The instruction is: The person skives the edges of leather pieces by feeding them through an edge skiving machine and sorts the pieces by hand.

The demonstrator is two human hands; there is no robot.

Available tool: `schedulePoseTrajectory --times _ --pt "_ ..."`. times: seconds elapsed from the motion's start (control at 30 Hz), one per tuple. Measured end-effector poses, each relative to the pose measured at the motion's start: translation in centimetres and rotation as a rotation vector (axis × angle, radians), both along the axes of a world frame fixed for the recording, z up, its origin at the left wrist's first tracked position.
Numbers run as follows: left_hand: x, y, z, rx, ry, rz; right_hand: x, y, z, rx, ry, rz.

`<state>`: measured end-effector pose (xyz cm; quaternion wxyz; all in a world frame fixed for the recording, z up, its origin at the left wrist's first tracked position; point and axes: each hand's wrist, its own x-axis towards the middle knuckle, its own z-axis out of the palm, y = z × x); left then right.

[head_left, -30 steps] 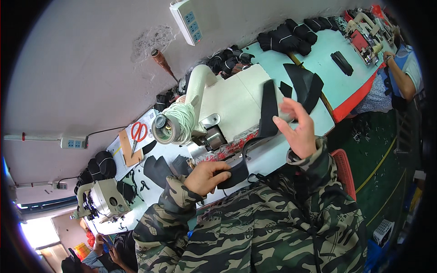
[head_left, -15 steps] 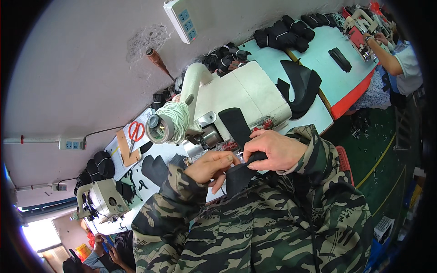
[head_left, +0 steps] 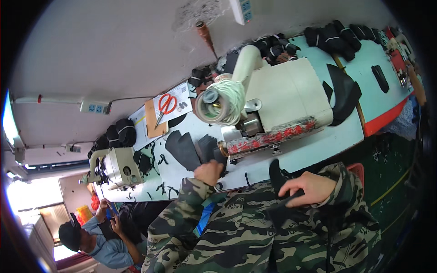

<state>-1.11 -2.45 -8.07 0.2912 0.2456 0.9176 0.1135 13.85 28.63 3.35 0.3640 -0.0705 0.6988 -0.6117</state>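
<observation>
My right hand [head_left: 312,187], low in front of my jacket, has its fingers closed on a black flat piece [head_left: 278,175], which looks like fabric or leather. The piece's upper end sticks up beyond the fingers; its lower part blends into the dark area over my lap. At the table's near edge my left hand [head_left: 209,172] is bent against a fanned stack of black cut pieces [head_left: 208,146]. Its fingertips are mostly hidden, and what they hold cannot be made out. Beside that stack lie larger black pieces [head_left: 182,149].
A cream bench machine [head_left: 287,91] with a red-smeared front bar [head_left: 273,139] and a coil of pale cord [head_left: 231,102] stands ahead. Orange-handled scissors [head_left: 166,104] lie at left on brown card. A second machine [head_left: 119,170] and a seated person [head_left: 102,236] are farther left.
My hands have moved apart: the left went to the stack, the right drew back toward my body with a black piece. The view has shifted, so the machine sits farther right.
</observation>
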Motion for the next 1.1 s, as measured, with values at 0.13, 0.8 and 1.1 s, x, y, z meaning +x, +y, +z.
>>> schedulePoseTrajectory --times 0.13,0.8,1.1 --pt "0.9 -2.1 -4.2 -0.071 0.469 0.196 -0.9 -2.4 -1.9 -0.2 -0.264 -0.147" --pt "-9.6 3.9 4.9 0.382 -0.735 -0.035 0.5 5.7 -0.6 -0.151 0.226 -1.026" --pt "-10.6 8.9 8.6 0.096 -0.492 -0.17 1.5 7.1 -1.5 0.004 0.301 -1.195"
